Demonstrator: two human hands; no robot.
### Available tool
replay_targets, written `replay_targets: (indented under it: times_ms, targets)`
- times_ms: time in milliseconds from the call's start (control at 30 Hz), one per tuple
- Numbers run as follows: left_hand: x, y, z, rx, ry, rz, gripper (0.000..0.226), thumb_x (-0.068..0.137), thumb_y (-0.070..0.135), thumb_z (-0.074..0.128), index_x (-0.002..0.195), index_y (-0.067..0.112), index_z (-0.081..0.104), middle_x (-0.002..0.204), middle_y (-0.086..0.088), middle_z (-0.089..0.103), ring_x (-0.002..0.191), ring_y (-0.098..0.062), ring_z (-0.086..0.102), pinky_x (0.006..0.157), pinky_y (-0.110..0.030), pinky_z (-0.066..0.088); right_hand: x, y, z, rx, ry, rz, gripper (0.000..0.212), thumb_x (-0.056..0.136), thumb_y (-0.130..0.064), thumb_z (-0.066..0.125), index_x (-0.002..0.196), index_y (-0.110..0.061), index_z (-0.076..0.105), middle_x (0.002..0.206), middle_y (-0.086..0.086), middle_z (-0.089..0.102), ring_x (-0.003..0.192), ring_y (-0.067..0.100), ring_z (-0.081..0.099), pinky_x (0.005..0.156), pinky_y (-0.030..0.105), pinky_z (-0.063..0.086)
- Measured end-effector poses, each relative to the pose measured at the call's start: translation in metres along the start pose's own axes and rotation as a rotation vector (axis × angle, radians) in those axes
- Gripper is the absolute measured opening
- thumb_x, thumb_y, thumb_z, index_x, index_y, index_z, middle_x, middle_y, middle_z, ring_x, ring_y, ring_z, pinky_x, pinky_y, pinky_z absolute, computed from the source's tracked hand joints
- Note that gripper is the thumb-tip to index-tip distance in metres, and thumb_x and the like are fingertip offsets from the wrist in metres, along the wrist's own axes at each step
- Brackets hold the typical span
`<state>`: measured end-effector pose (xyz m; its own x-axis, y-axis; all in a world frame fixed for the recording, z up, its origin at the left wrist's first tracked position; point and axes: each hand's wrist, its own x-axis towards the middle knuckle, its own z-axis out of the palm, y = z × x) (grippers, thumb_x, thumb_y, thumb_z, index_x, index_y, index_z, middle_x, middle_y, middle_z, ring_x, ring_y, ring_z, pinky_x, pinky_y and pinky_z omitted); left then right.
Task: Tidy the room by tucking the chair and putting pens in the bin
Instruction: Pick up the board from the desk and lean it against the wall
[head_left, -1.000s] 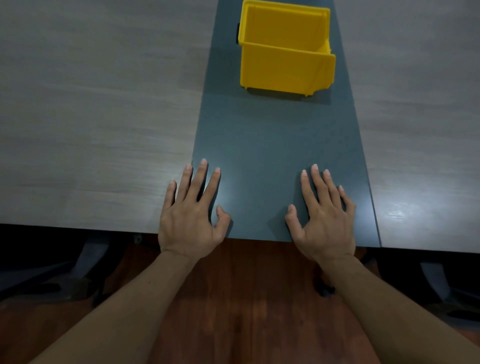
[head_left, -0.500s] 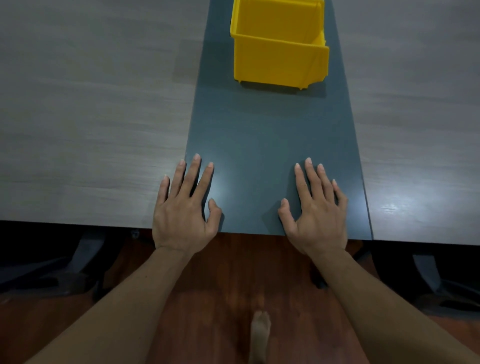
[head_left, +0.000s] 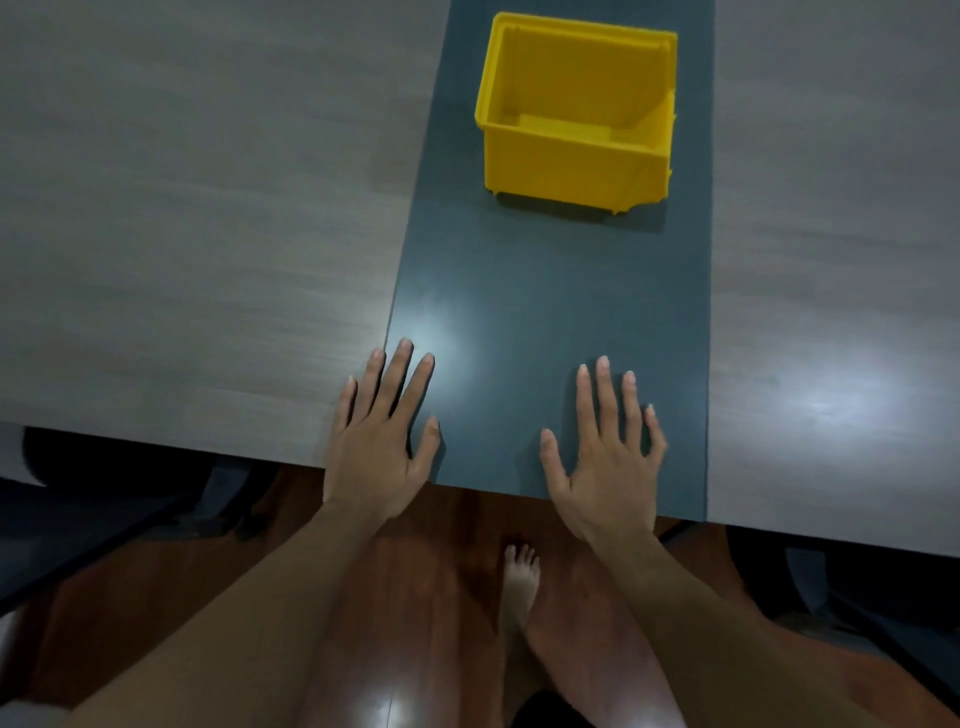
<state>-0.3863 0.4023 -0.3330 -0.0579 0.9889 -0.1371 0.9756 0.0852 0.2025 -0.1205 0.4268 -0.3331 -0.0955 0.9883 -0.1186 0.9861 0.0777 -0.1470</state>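
A yellow plastic bin stands on the dark grey centre strip of the table, at the far middle. I can see into it, and what shows of its inside holds nothing. My left hand lies flat with spread fingers at the table's near edge, on the seam between the wood-grain top and the strip. Over the strip's near edge my right hand is also spread open, to the right. Neither hand holds anything. No pens are in view.
Light wood-grain table surfaces flank the strip on both sides. Dark chair parts show under the table at the left, and more at the right. My bare foot stands on the reddish wooden floor below.
The view has shifted so the bin's inside shows and my foot comes further into sight. Both hands stay open at the table's near edge, the right one slightly lifted.
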Motion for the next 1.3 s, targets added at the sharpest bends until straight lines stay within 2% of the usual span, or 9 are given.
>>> replay_targets:
  times_ms: [233,333,400,467,567,767,967,1067,1300]
  targets:
    - [0.006,-0.004,-0.016,-0.118,-0.154,-0.014,0.076,0.108,0.056,0.041,0.169,0.045,-0.003,0.179,0.015,-0.013,0.167,-0.018,-0.014,0.135,-0.048,0.002,0.003,0.003,-0.011,0.075,-0.101,-0.021,0.079,0.107,-0.065,0.029,0.169,-0.031,-0.006,0.177,-0.010,-0.015,0.164,0.019,-0.016,0.132,0.052,0.006]
    - [0.016,-0.002,-0.046,-0.205,-0.312,-0.062,0.072,0.107,0.061,0.037,0.169,0.046,0.005,0.178,0.018,-0.012,0.167,-0.016,-0.012,0.135,-0.049,0.009,0.010,0.008,-0.029,0.159,-0.260,-0.025,0.081,0.103,-0.073,0.027,0.167,-0.040,-0.010,0.174,-0.017,-0.022,0.162,0.015,-0.023,0.132,0.050,0.001]
    - [0.025,0.003,-0.078,-0.281,-0.431,-0.111,0.068,0.107,0.062,0.037,0.169,0.044,0.016,0.179,0.016,0.000,0.168,-0.018,0.003,0.135,-0.049,0.019,0.021,0.007,-0.053,0.252,-0.385,0.042,0.085,0.097,-0.083,0.026,0.168,-0.042,0.003,0.176,-0.019,-0.009,0.163,0.013,-0.013,0.132,0.053,0.007]
    - [0.029,0.007,-0.110,-0.283,-0.455,-0.127,0.066,0.107,0.061,0.037,0.169,0.042,0.022,0.179,0.009,0.018,0.163,-0.024,0.028,0.131,-0.047,0.028,0.031,0.003,-0.085,0.324,-0.480,0.121,0.092,0.091,-0.090,0.026,0.167,-0.040,0.016,0.177,-0.011,0.013,0.165,0.016,0.002,0.129,0.058,0.016]
    - [0.020,0.014,-0.151,-0.312,-0.375,-0.138,0.063,0.108,0.056,0.040,0.167,0.039,0.029,0.172,-0.001,0.039,0.152,-0.027,0.047,0.125,-0.044,0.038,0.030,-0.008,-0.135,0.339,-0.505,0.122,0.092,0.092,-0.088,0.032,0.167,-0.035,0.023,0.174,0.002,0.026,0.164,0.022,0.013,0.126,0.060,0.019]
    - [-0.024,0.017,-0.220,-0.384,-0.266,-0.167,0.064,0.106,0.050,0.043,0.165,0.027,0.038,0.163,-0.007,0.052,0.150,-0.029,0.048,0.122,-0.041,0.040,0.011,-0.039,-0.203,0.385,-0.429,0.032,0.094,0.092,-0.085,0.039,0.164,-0.025,0.035,0.171,0.004,0.035,0.160,0.024,0.024,0.127,0.054,0.026]
    - [-0.063,0.003,-0.269,-0.404,-0.133,-0.246,0.064,0.107,0.048,0.046,0.163,0.020,0.043,0.166,-0.003,0.048,0.154,-0.023,0.044,0.127,-0.040,0.036,0.003,-0.072,-0.244,0.430,-0.352,-0.098,0.097,0.090,-0.086,0.040,0.159,-0.018,0.044,0.164,0.005,0.046,0.154,0.027,0.036,0.124,0.054,0.033]
    - [-0.081,-0.007,-0.287,-0.411,-0.061,-0.280,0.059,0.110,0.041,0.050,0.162,0.015,0.044,0.166,-0.005,0.047,0.154,-0.022,0.044,0.126,-0.035,0.032,0.003,-0.087,-0.253,0.432,-0.325,-0.173,0.084,0.095,-0.076,0.047,0.157,-0.019,0.046,0.163,0.004,0.048,0.152,0.026,0.040,0.123,0.054,0.035]
    - [-0.139,-0.048,-0.319,-0.472,0.125,-0.436,0.059,0.110,0.038,0.053,0.162,0.011,0.044,0.166,-0.006,0.046,0.153,-0.023,0.044,0.125,-0.031,0.030,0.001,-0.145,-0.266,0.400,-0.302,-0.390,0.080,0.096,-0.075,0.049,0.152,-0.017,0.053,0.156,0.003,0.055,0.144,0.024,0.050,0.119,0.043,0.041]
